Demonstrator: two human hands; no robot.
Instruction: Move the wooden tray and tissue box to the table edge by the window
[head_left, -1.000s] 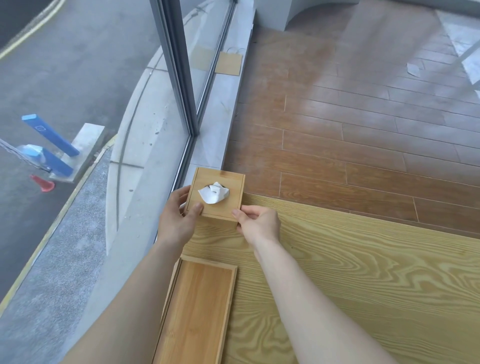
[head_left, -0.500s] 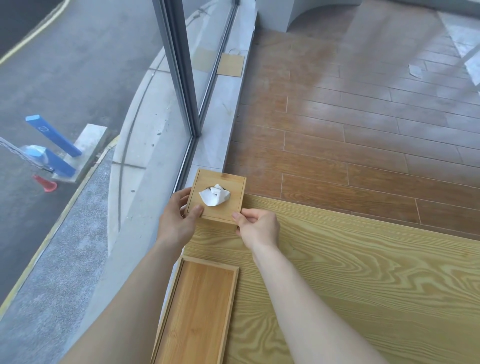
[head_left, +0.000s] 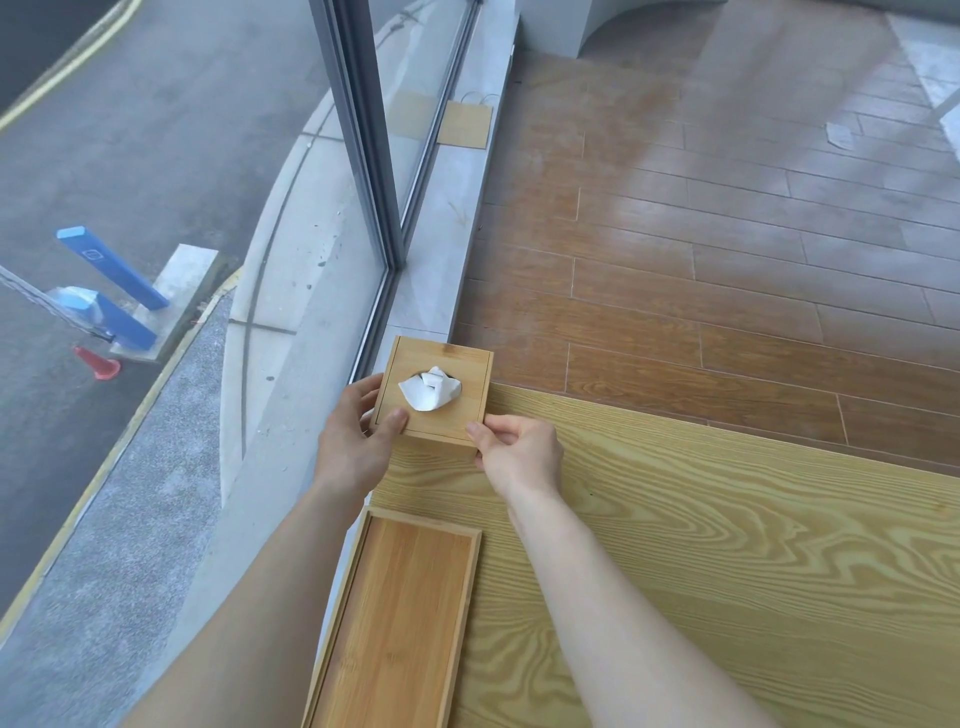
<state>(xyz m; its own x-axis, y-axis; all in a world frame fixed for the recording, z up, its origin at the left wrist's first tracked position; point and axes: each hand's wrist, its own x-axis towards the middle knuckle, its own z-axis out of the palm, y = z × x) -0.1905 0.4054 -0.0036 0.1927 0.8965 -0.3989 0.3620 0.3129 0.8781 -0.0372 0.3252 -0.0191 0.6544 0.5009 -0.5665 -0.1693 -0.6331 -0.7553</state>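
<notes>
A square wooden tissue box (head_left: 457, 364) with white tissue poking from its top stands at the far left corner of the light wooden table (head_left: 727, 545), beside the window. My left hand (head_left: 353, 436) grips its left side, thumb on the lid. My right hand (head_left: 519, 449) pinches its near right corner. A long shallow wooden tray (head_left: 400, 623) lies along the table's left edge, just nearer to me than the box, under my left forearm.
A floor-to-ceiling window with a grey frame (head_left: 363, 156) runs along the left, above a pale sill (head_left: 441, 249). Brown plank floor (head_left: 727, 234) lies beyond the table. A paper bag (head_left: 465, 124) rests on the sill far off.
Both hands and the tissue box stay almost where they were; the box has crept slightly toward the far corner.
</notes>
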